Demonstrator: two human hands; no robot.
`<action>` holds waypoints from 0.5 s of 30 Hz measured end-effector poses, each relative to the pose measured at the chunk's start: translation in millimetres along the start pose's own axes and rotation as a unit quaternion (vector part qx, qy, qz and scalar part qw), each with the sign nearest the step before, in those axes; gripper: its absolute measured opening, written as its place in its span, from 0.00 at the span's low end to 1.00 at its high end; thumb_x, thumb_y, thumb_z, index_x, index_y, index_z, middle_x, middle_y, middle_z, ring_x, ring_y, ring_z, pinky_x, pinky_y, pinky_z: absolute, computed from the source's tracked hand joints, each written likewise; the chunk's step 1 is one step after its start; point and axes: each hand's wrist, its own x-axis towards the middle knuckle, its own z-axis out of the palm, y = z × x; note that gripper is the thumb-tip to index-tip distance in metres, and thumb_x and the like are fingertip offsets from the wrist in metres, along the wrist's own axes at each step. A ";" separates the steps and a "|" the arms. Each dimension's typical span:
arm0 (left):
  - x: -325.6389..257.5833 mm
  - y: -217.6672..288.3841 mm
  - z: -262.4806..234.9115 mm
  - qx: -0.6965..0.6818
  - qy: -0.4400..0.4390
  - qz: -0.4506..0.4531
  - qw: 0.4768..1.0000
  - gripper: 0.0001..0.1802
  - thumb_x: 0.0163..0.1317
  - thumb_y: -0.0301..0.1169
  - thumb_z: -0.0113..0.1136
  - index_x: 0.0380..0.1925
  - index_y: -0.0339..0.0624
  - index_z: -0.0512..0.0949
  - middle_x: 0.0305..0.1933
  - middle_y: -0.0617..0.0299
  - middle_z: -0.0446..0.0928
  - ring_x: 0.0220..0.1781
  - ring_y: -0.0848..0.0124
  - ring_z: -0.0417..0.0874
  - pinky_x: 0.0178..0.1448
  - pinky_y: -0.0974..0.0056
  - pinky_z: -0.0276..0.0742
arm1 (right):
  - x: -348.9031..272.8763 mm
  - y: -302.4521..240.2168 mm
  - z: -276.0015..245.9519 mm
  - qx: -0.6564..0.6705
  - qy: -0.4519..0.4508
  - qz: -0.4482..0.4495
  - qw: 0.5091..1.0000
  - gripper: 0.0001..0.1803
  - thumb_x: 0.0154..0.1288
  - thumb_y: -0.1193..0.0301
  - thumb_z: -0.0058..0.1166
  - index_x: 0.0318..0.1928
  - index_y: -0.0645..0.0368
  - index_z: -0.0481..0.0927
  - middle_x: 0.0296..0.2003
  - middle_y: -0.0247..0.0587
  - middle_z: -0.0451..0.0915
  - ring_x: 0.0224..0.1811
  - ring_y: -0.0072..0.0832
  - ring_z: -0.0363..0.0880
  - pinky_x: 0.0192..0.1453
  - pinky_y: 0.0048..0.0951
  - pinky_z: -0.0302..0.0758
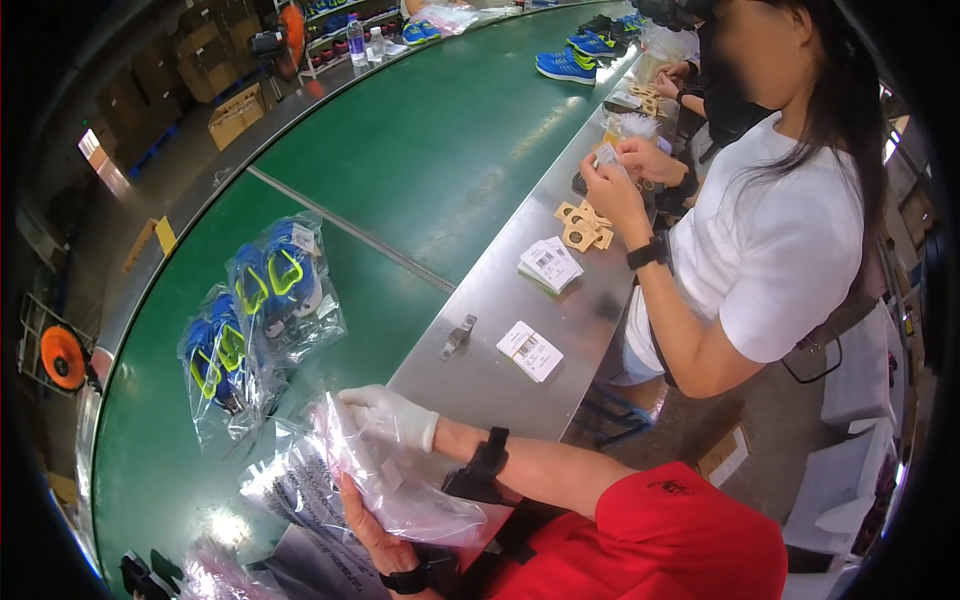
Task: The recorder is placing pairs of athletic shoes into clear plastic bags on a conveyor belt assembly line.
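A crumpled clear plastic bag [385, 480] with a pinkish tint is between my two hands, over the green belt's near edge. My right hand [390, 415], in a white glove, grips its upper part. My bare left hand [372, 530] is wrapped round its lower side, thumb up along the plastic. Whether anything is inside the bag I cannot tell. More clear bags with dark print [315, 500] lie under and beside my hands. Just beyond, two pairs of blue shoes with lime trim [280, 280] rest in clear bags on the green belt [400, 200].
On the steel ledge [480, 370] are two stacks of white tags [530, 350], a metal bracket [459, 337] and brown cardboard pieces [583, 226]. A co-worker in white [750, 230] handles a small item at right. Blue shoes [567, 66] stand farther along the belt. Orange fans [63, 357] stand beyond.
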 end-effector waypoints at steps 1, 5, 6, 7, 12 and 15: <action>-0.2 0.1 1.0 0.005 -0.001 0.002 1.000 0.28 0.65 0.43 0.53 0.60 0.40 0.65 0.55 0.54 0.73 0.52 0.61 0.76 0.56 0.57 0.74 | -2.2 -5.6 1.4 0.022 0.017 -0.025 0.999 0.19 0.64 0.77 0.49 0.55 0.68 0.70 0.49 0.43 0.76 0.53 0.28 0.73 0.57 0.26 0.70; -0.9 0.5 4.4 0.013 0.006 0.001 1.000 0.29 0.65 0.43 0.53 0.61 0.40 0.64 0.55 0.54 0.72 0.52 0.61 0.76 0.56 0.57 0.74 | -2.1 -28.8 -1.5 0.083 -0.040 0.037 0.995 0.20 0.62 0.75 0.51 0.54 0.69 0.70 0.47 0.41 0.76 0.51 0.23 0.71 0.55 0.22 0.69; 0.6 -0.4 0.7 0.011 0.008 0.001 1.000 0.29 0.65 0.43 0.53 0.61 0.40 0.64 0.55 0.54 0.72 0.52 0.61 0.76 0.56 0.57 0.74 | -3.2 -30.0 -1.6 0.068 -0.040 0.023 0.997 0.20 0.62 0.75 0.51 0.54 0.69 0.70 0.47 0.41 0.76 0.52 0.22 0.71 0.56 0.22 0.69; 2.7 -1.7 -0.9 0.011 0.005 0.001 1.000 0.29 0.65 0.43 0.53 0.61 0.40 0.64 0.55 0.54 0.72 0.52 0.61 0.76 0.56 0.57 0.74 | -4.3 -30.3 -2.5 0.053 -0.038 0.009 0.998 0.21 0.62 0.74 0.52 0.54 0.69 0.70 0.47 0.41 0.76 0.52 0.22 0.71 0.56 0.22 0.69; -0.2 -4.2 6.9 0.025 0.010 -0.007 1.000 0.28 0.67 0.47 0.48 0.57 0.37 0.69 0.52 0.55 0.75 0.50 0.62 0.77 0.55 0.59 0.74 | -1.8 -20.7 -5.0 0.023 -0.020 -0.048 0.998 0.17 0.64 0.73 0.50 0.52 0.67 0.72 0.43 0.38 0.77 0.47 0.20 0.72 0.52 0.23 0.70; 1.2 -3.8 1.6 -0.002 0.006 -0.016 1.000 0.29 0.65 0.44 0.53 0.60 0.39 0.65 0.54 0.54 0.73 0.51 0.61 0.76 0.55 0.57 0.74 | -1.6 -21.5 -5.5 0.011 -0.025 -0.030 0.999 0.16 0.65 0.73 0.50 0.51 0.67 0.72 0.42 0.38 0.77 0.46 0.20 0.72 0.51 0.23 0.70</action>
